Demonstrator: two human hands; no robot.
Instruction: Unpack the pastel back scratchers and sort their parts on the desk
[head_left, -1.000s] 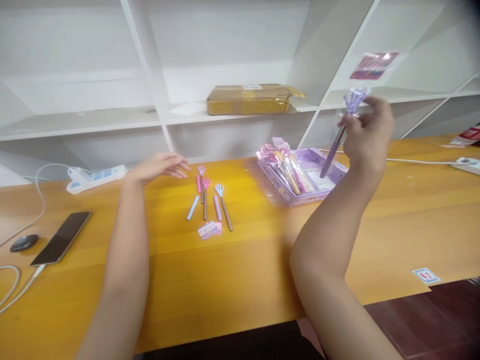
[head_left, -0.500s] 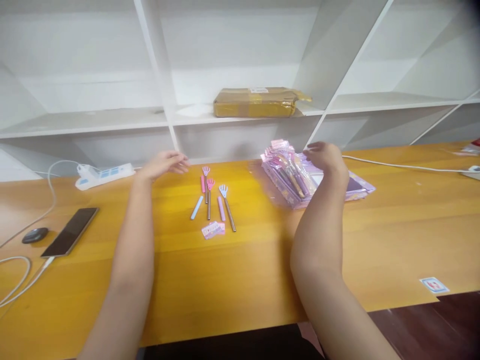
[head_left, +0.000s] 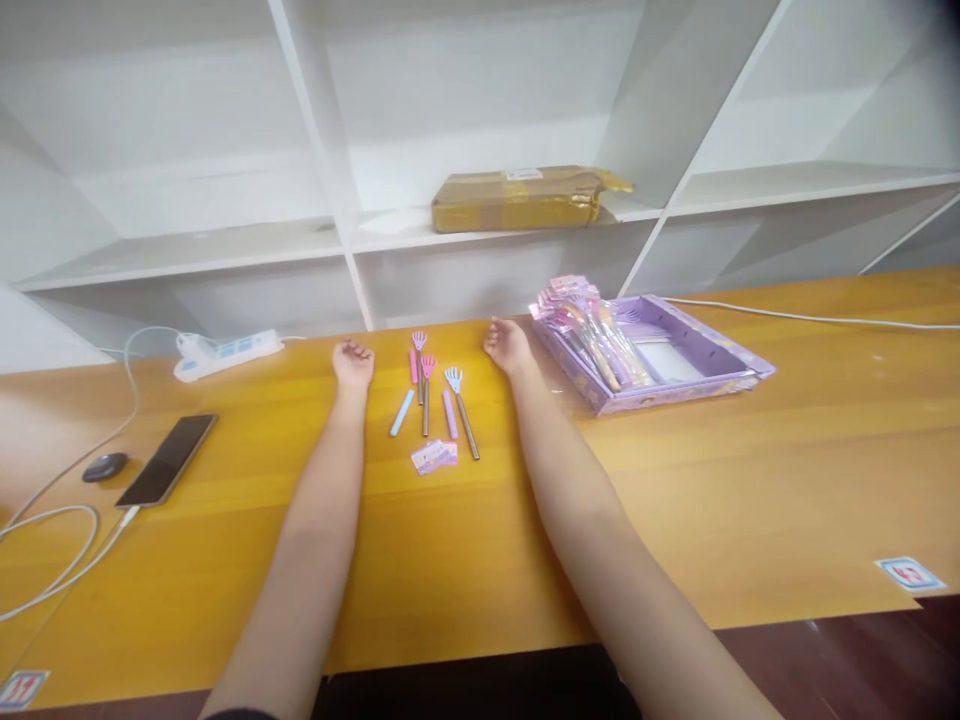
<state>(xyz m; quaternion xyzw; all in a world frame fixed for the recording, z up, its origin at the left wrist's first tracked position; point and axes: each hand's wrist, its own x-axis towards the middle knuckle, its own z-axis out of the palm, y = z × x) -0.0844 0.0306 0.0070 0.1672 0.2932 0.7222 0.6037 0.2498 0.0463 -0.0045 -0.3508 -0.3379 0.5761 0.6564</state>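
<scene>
My left hand (head_left: 352,363) rests on the table left of the back scratchers, fingers curled in and nothing in them. On their other side lies my right hand (head_left: 508,345), also loosely closed and empty, near the purple box. Between the hands are three small back scratchers with metal rods: one with a lilac head (head_left: 419,341), one pink (head_left: 428,366) and one blue (head_left: 454,379). Beside them lie a pink sleeve (head_left: 412,367), a light blue sleeve (head_left: 402,413) and a purple sleeve (head_left: 450,415). Small printed cards (head_left: 434,457) overlap below.
A purple display box (head_left: 690,397) stands on the right, with several wrapped back scratchers (head_left: 592,335) piled at its left side. A taped carton (head_left: 517,205) sits on the shelf behind. At left are a power strip (head_left: 229,353), a phone (head_left: 169,460), a dark mouse-shaped object (head_left: 105,467) and cables.
Both hands have come down onto the table and moved inward, the right one away from the purple box. Their fingers have curled in. The view has shifted slightly.
</scene>
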